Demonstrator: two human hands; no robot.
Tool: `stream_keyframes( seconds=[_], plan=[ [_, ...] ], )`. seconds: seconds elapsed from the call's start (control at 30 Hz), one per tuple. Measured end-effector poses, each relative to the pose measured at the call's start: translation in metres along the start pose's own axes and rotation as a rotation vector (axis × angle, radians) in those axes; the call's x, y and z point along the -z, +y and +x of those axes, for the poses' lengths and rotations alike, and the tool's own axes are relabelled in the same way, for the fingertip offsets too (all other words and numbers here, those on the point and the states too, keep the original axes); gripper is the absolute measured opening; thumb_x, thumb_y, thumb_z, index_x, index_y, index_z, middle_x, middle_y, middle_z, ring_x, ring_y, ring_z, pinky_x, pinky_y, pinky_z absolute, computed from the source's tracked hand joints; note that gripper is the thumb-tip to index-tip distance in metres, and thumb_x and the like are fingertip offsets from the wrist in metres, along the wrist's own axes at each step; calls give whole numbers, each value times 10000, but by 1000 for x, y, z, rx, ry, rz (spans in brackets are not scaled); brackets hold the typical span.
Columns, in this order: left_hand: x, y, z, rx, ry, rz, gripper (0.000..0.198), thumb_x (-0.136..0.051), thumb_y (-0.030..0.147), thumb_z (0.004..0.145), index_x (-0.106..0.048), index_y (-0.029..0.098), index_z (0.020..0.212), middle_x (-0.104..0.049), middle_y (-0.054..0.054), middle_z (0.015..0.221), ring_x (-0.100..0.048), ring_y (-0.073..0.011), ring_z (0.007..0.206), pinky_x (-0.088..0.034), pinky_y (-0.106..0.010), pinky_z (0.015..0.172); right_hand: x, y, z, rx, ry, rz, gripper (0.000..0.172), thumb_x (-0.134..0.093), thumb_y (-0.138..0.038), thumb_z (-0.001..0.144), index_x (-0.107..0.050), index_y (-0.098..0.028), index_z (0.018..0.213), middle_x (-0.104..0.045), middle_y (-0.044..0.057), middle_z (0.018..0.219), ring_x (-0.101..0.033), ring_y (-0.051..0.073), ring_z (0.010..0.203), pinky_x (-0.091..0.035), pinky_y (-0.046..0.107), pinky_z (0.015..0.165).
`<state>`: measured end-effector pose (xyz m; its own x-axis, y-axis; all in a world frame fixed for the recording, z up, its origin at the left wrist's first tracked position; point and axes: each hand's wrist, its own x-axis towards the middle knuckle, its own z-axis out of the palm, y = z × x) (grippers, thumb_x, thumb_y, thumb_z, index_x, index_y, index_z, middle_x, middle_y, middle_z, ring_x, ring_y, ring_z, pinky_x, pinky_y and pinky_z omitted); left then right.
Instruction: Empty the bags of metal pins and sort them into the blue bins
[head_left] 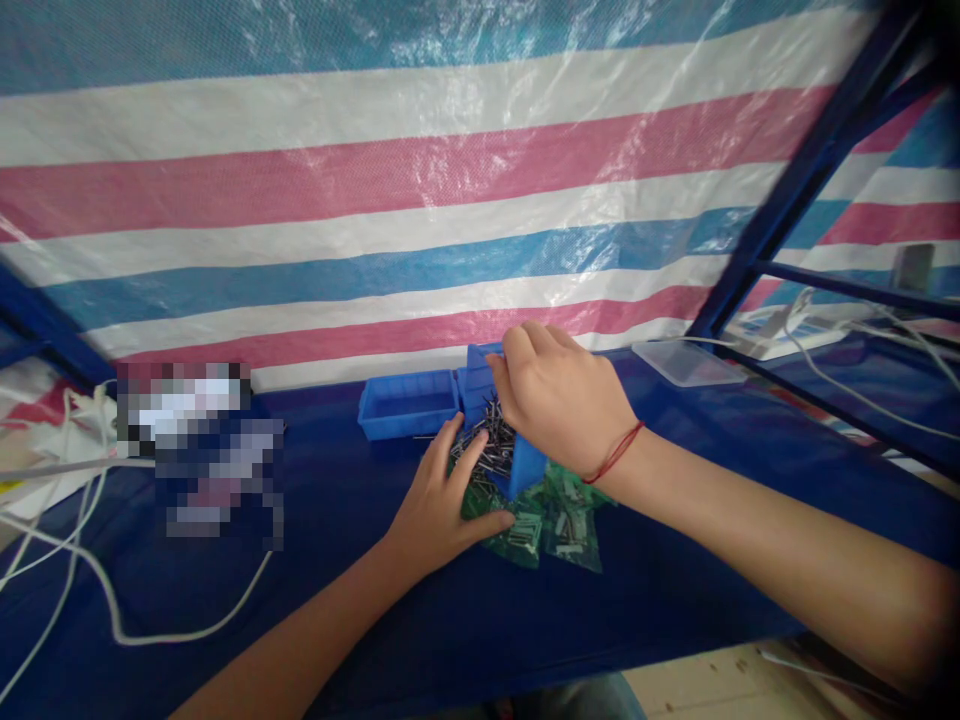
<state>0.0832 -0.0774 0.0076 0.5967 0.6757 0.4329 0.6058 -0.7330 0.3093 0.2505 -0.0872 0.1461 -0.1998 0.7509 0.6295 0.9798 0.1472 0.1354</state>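
Note:
My right hand (566, 400) is closed on a blue plastic bin (529, 464), which is tipped over toward the left. Thin dark metal pieces, like screws or nails (491, 446), lie in a heap at its mouth. Beside that heap, my left hand (431, 505) has its fingers spread, with the fingertips at the pile's left edge. Small green-tinted clear bags (574, 535) with metal pieces inside lie under and in front of the bin. A second blue bin (405, 427) stands upright just left of the tipped one.
The dark blue tabletop (330, 600) backs onto a striped plastic sheet (420, 190). White cables (180, 637) and a blurred-out patch are on the left. A clear plastic lid or tray (686, 364) lies at the back right, near a blue metal frame post (780, 210).

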Motion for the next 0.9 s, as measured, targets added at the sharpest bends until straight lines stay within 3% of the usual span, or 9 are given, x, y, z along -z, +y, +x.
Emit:
stream_keyframes(
  seconds=[0.17, 0.3, 0.5, 0.9],
  plan=[
    [-1, 3, 2, -10, -3, 41, 672, -505, 562, 854, -340, 224, 1410, -44, -153, 1545, -166, -337, 1410, -254, -505, 1119, 1, -11, 4, 101, 30, -43, 186, -346, -155, 903, -530, -139, 877, -577, 102, 854, -528, 223, 765, -212, 290, 466],
    [1, 5, 2, 24, -4, 36, 586, -465, 518, 892, -380, 216, 1387, -157, -153, 1518, -239, -311, 1387, -285, -485, 1108, 2, -11, 5, 134, 0, -68, 177, -359, -121, 873, -536, -134, 875, -578, 107, 861, -510, 226, 776, -225, 290, 474],
    [2, 7, 4, 62, -21, 35, 525, -446, 491, 907, -414, 237, 1365, -356, -128, 1429, -337, -296, 1328, -310, -499, 1084, 8, 0, 6, 134, -8, -125, 199, -354, -108, 858, -550, -130, 873, -585, 118, 863, -512, 236, 806, -241, 292, 487],
    [-2, 21, 28, 36, -25, 143, 404, -439, 460, 916, -521, 329, 1289, -441, -88, 1361, -377, -314, 1278, -330, -533, 1041, 24, 25, 4, 182, -21, -170, 222, -341, -149, 892, -560, -164, 854, -579, 124, 860, -507, 258, 822, -329, 320, 568]
  ],
)
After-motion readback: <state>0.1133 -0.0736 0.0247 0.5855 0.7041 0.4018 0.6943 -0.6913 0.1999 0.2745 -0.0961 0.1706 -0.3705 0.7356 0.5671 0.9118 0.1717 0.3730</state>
